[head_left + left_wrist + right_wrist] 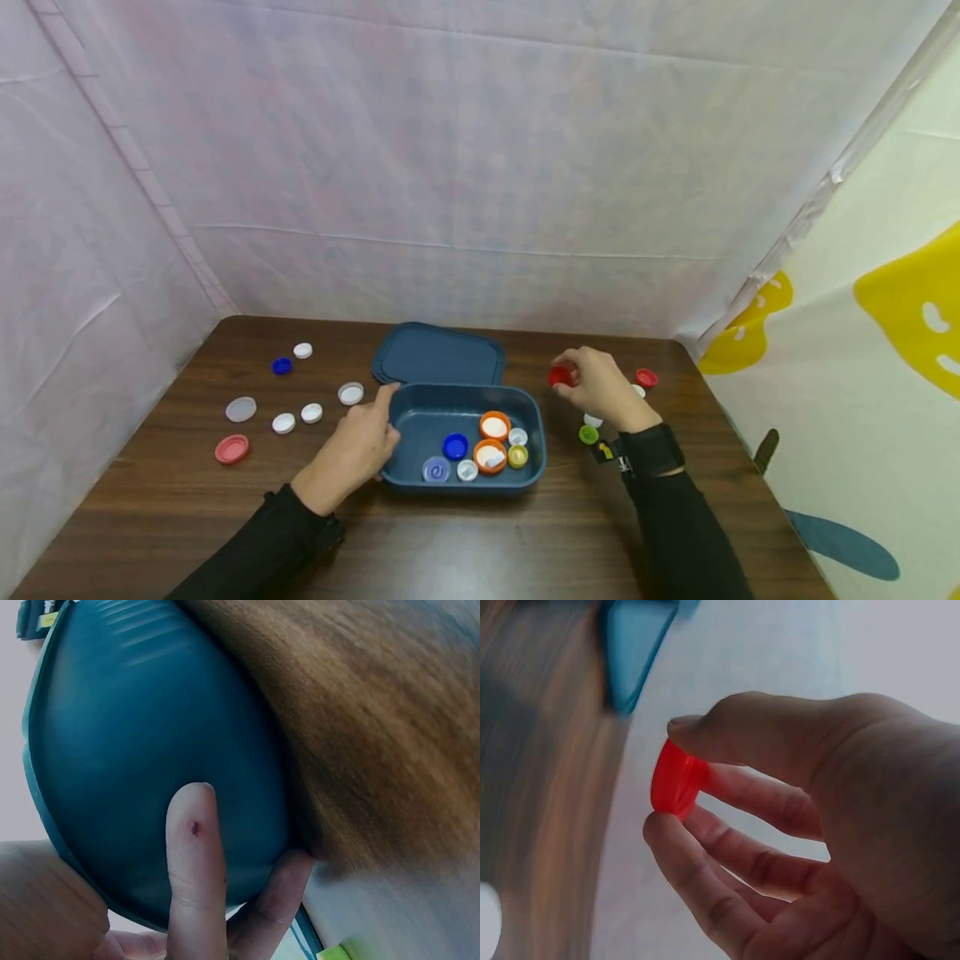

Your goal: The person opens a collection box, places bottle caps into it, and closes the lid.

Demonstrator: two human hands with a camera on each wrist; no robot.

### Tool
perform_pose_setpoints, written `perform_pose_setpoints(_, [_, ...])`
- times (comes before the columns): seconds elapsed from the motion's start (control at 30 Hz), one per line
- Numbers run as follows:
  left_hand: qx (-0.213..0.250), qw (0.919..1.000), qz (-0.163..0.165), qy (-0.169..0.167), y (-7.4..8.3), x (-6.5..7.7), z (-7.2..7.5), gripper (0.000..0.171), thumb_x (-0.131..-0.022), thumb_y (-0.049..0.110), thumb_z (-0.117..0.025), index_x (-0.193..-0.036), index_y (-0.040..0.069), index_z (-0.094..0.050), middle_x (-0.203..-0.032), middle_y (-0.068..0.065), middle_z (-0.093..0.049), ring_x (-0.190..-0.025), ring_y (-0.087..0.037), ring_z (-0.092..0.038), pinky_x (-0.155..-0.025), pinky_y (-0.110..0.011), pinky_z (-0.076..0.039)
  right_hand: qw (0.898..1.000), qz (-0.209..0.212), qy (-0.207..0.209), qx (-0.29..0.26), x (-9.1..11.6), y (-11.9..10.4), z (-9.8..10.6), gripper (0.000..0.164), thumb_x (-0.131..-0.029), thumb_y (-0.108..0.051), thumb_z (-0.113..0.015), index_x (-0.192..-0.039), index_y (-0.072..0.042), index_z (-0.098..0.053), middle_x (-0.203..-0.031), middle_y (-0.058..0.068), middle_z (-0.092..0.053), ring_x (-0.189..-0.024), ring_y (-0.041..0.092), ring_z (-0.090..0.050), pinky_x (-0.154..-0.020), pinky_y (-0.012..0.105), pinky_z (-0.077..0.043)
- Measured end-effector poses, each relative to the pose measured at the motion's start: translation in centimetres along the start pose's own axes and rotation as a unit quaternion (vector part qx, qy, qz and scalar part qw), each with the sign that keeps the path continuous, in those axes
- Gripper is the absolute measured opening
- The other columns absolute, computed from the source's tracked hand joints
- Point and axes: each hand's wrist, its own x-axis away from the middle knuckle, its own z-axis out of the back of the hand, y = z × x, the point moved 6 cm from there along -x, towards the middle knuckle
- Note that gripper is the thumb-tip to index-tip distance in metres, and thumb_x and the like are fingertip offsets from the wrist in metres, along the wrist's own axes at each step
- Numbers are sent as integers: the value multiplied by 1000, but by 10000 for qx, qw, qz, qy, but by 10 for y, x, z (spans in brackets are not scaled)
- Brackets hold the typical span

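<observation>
My right hand (600,387) pinches a red bottle cap (676,778) between thumb and fingertips, to the right of the blue-grey box. In the right wrist view the cap is tipped on edge. My left hand (356,446) grips the left end of the open box (420,398), with fingers against its outer wall (150,750) and another part of the hand over the rim. Inside the box lie several caps, among them a blue cap (455,447), two orange caps with white middles, a yellow cap (517,456) and a lilac cap (436,469).
Behind the box lies its flat lid (438,354). Several caps are spread on the left, including a pink-red cap (232,449) and a dark blue cap (282,366). Near my right wrist are a green cap (588,434) and another red cap (647,378).
</observation>
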Motion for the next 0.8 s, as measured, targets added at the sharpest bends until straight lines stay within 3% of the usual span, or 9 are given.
perform_pose_setpoints(0.17, [2,10000,-5,21,0,0,0,73,-101,-6,-62,-172,-4,-43,-90,-15,-70,-44,-10,-62,-40,-27,-55,9989,356,-229,-181,9,-37,-4,36,-100,-11,-90,-134,-3,-81,-114,12,-76,-99,22,-72,-89,41,-68])
perform_pose_setpoints(0.37, [-19,10000,-2,38,1,0,0,74,-101,-6,-62,-172,-3,-43,-90,-15,-70,-43,-10,-62,-40,-26,-55,9952,834,-444,-260,18,-64,-11,33,-100,-10,-90,-132,-4,-82,-121,11,-79,-102,23,-78,-89,38,-72])
perform_pose_setpoints(0.57, [-18,10000,-25,18,2,0,1,74,-101,-6,-61,-172,-3,-43,-91,-16,-70,-43,-10,-62,-40,-26,-55,9925,1084,-543,-143,20,-74,-19,33,-99,-7,-91,-131,-3,-82,-123,13,-79,-101,29,-76,-85,33,-66])
perform_pose_setpoints(0.8, [-25,10000,-19,11,1,0,0,74,-100,-6,-61,-172,-4,-43,-89,-15,-69,-44,-11,-62,-40,-27,-55,9933,1049,-442,-220,21,-71,-19,33,-99,-7,-91,-131,-5,-83,-126,17,-79,-109,34,-80,-93,43,-72])
